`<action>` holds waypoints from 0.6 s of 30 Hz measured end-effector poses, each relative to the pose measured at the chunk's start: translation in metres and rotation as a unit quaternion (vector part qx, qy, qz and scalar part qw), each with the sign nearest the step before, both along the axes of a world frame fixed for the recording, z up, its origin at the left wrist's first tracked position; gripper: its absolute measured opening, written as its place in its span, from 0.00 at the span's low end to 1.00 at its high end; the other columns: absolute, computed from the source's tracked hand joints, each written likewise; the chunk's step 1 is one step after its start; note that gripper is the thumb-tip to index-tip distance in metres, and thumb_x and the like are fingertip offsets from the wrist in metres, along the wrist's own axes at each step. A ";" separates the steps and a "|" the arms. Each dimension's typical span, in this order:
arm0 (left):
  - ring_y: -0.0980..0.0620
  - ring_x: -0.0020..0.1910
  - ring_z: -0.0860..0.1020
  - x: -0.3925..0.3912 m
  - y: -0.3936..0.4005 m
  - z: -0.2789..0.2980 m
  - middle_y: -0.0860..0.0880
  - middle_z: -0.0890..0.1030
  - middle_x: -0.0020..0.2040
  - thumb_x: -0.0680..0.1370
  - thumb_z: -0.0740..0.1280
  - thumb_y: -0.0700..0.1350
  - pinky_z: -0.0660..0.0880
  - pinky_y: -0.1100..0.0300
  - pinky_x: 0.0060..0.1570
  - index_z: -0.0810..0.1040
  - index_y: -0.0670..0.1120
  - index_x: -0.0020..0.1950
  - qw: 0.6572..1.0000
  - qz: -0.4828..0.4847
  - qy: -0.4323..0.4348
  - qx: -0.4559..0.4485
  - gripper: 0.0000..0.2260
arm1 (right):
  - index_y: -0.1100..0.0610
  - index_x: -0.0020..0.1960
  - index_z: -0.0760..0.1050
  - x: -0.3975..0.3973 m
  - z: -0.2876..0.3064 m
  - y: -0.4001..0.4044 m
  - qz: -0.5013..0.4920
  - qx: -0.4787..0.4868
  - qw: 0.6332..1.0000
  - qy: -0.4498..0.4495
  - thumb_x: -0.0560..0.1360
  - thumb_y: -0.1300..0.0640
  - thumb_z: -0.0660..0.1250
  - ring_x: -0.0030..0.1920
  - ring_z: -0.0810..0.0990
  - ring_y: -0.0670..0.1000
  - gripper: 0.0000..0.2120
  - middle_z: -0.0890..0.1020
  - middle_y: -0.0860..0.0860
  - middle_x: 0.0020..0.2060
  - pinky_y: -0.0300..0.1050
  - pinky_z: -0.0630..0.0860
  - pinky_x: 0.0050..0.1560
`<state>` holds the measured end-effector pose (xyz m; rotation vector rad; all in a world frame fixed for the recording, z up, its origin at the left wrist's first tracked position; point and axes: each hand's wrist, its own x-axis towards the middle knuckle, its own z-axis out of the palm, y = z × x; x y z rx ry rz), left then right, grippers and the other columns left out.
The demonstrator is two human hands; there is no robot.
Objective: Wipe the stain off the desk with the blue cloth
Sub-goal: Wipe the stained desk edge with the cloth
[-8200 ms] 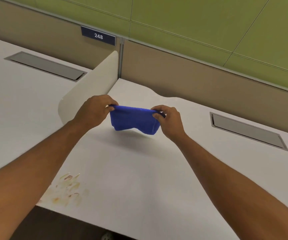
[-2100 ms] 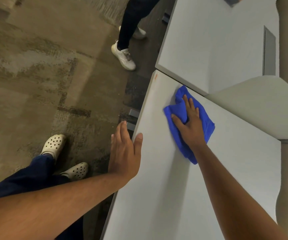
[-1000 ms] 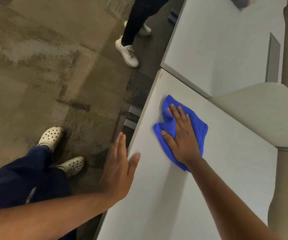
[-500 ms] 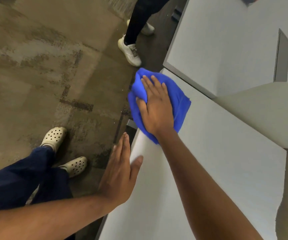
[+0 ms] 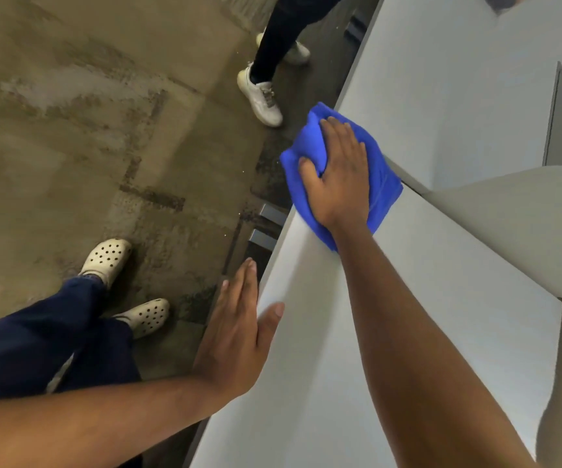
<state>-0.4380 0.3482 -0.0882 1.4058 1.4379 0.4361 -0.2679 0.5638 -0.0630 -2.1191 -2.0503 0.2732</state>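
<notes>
Desk (image 5: 391, 332), pale grey top, is seen from above with its long front edge running diagonally from the bottom of the view up to a far corner.

Item, nearest: left hand (image 5: 239, 332). It is held flat with the fingers straight and together; the thumb is laid over the front edge of the desk and the rest of the hand is kept beyond the edge, above the floor. Nothing is gripped by it. Bracing is judged to be its part.

Item, middle: bare desk surface between the two hands. No mark is visible on it.

Item, far: right hand (image 5: 337, 173). It is spread palm-down, fingers slightly apart, and pressed onto the blue cloth (image 5: 382, 184).

Item, far: blue cloth, bunched, placed at the far corner of the desk on the front edge; part of it is hung past the edge. An adjoining desktop (image 5: 458, 79) is met just beyond it.

Item, stain: not seen. Whether any of it is left under the cloth and hand cannot be told.

Item, floor side: legs in dark trousers with perforated pale clogs (image 5: 104, 258), and, farther off, another person's white sneaker (image 5: 261, 96).

Progress, as a judgement: wiping is under way and is carried to the corner. The exposed top is clean, so the task is taken as nearly finished. Left: the cloth is to be lifted and the covered patch checked.
</notes>
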 end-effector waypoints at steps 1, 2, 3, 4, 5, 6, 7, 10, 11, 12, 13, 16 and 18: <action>0.71 0.77 0.30 -0.001 0.000 0.000 0.63 0.39 0.83 0.83 0.43 0.69 0.35 0.66 0.78 0.36 0.58 0.82 1.000 -0.005 0.003 0.008 0.32 | 0.54 0.83 0.61 -0.003 0.000 -0.005 -0.010 0.003 1.000 -0.002 0.82 0.42 0.55 0.84 0.59 0.54 0.33 0.64 0.51 0.83 0.58 0.52 0.84; 0.69 0.79 0.32 -0.001 0.000 0.001 0.60 0.40 0.84 0.83 0.44 0.67 0.36 0.63 0.80 0.37 0.56 0.83 1.000 -0.010 0.006 0.014 0.32 | 0.54 0.84 0.58 -0.006 0.001 -0.014 -0.012 0.006 1.000 -0.006 0.82 0.41 0.54 0.84 0.57 0.54 0.33 0.62 0.51 0.84 0.58 0.51 0.85; 0.68 0.79 0.32 -0.001 0.000 0.001 0.58 0.40 0.84 0.84 0.44 0.66 0.37 0.62 0.81 0.37 0.54 0.83 1.000 -0.010 0.007 0.018 0.33 | 0.54 0.85 0.56 -0.007 0.000 -0.028 -0.006 0.006 1.000 -0.010 0.83 0.41 0.53 0.85 0.55 0.54 0.33 0.60 0.50 0.84 0.57 0.50 0.85; 0.71 0.77 0.30 -0.001 0.001 0.002 0.59 0.40 0.84 0.83 0.44 0.66 0.35 0.64 0.80 0.37 0.54 0.83 1.000 -0.006 0.006 0.019 0.33 | 0.53 0.85 0.55 -0.007 -0.001 -0.044 0.008 0.003 1.000 -0.011 0.84 0.40 0.53 0.85 0.53 0.53 0.33 0.59 0.49 0.85 0.56 0.49 0.85; 0.74 0.74 0.28 0.000 0.001 0.003 0.59 0.40 0.83 0.83 0.43 0.67 0.32 0.68 0.77 0.38 0.54 0.83 1.000 0.000 0.005 0.022 0.33 | 0.52 0.85 0.53 -0.005 -0.002 -0.062 0.031 -0.004 0.999 -0.009 0.85 0.38 0.51 0.86 0.52 0.51 0.33 0.58 0.48 0.85 0.55 0.48 0.85; 0.76 0.72 0.26 0.001 0.002 0.003 0.58 0.41 0.83 0.83 0.43 0.67 0.30 0.72 0.74 0.39 0.52 0.83 1.000 0.007 0.003 0.027 0.34 | 0.52 0.85 0.53 -0.001 -0.001 -0.077 0.060 -0.013 0.998 -0.006 0.85 0.37 0.50 0.86 0.51 0.50 0.33 0.58 0.47 0.85 0.55 0.48 0.85; 0.76 0.72 0.26 0.002 0.002 0.003 0.57 0.42 0.83 0.82 0.43 0.68 0.29 0.73 0.73 0.41 0.50 0.84 0.999 0.011 0.004 0.031 0.36 | 0.52 0.85 0.53 0.005 0.000 -0.089 0.092 -0.024 0.995 -0.003 0.86 0.37 0.48 0.86 0.51 0.49 0.33 0.58 0.47 0.85 0.56 0.49 0.85; 0.67 0.81 0.37 0.002 0.002 0.000 0.52 0.47 0.86 0.82 0.45 0.66 0.32 0.67 0.77 0.48 0.44 0.85 0.999 0.005 0.010 0.040 0.38 | 0.55 0.84 0.58 0.027 0.007 -0.096 0.278 -0.058 0.958 -0.028 0.86 0.38 0.47 0.86 0.53 0.54 0.33 0.62 0.50 0.84 0.64 0.51 0.84; 0.61 0.83 0.43 0.002 0.002 -0.002 0.49 0.50 0.86 0.82 0.46 0.66 0.34 0.65 0.79 0.50 0.43 0.85 0.999 0.004 0.012 0.042 0.38 | 0.57 0.82 0.63 0.032 0.009 -0.090 0.372 -0.068 0.924 -0.049 0.86 0.38 0.47 0.85 0.56 0.56 0.33 0.67 0.51 0.82 0.64 0.51 0.84; 0.57 0.84 0.48 0.002 0.001 -0.003 0.48 0.53 0.86 0.83 0.47 0.65 0.36 0.63 0.80 0.52 0.42 0.85 0.999 0.007 0.010 0.042 0.38 | 0.58 0.80 0.68 0.035 0.009 -0.082 0.458 -0.075 0.883 -0.073 0.85 0.37 0.47 0.83 0.62 0.58 0.33 0.72 0.53 0.78 0.63 0.50 0.84; 0.55 0.85 0.50 0.002 0.000 -0.005 0.47 0.54 0.86 0.83 0.47 0.65 0.38 0.63 0.81 0.53 0.42 0.85 0.999 0.009 0.004 0.040 0.37 | 0.59 0.77 0.72 0.035 0.008 -0.073 0.523 -0.082 0.843 -0.094 0.85 0.37 0.47 0.79 0.68 0.59 0.34 0.77 0.54 0.74 0.61 0.51 0.84; 0.56 0.85 0.51 0.003 -0.002 -0.009 0.49 0.55 0.86 0.84 0.47 0.66 0.42 0.59 0.83 0.51 0.45 0.86 0.999 0.003 -0.029 0.040 0.36 | 0.59 0.69 0.78 0.029 0.004 -0.046 0.612 -0.077 0.780 -0.102 0.84 0.36 0.50 0.65 0.79 0.60 0.32 0.83 0.56 0.63 0.60 0.60 0.80; 0.56 0.85 0.51 0.003 -0.002 -0.011 0.49 0.55 0.86 0.85 0.48 0.64 0.46 0.56 0.83 0.53 0.44 0.85 0.998 0.003 -0.041 0.048 0.34 | 0.60 0.65 0.79 0.028 0.002 -0.031 0.632 -0.069 0.766 -0.092 0.83 0.36 0.50 0.59 0.81 0.60 0.32 0.85 0.57 0.58 0.60 0.65 0.75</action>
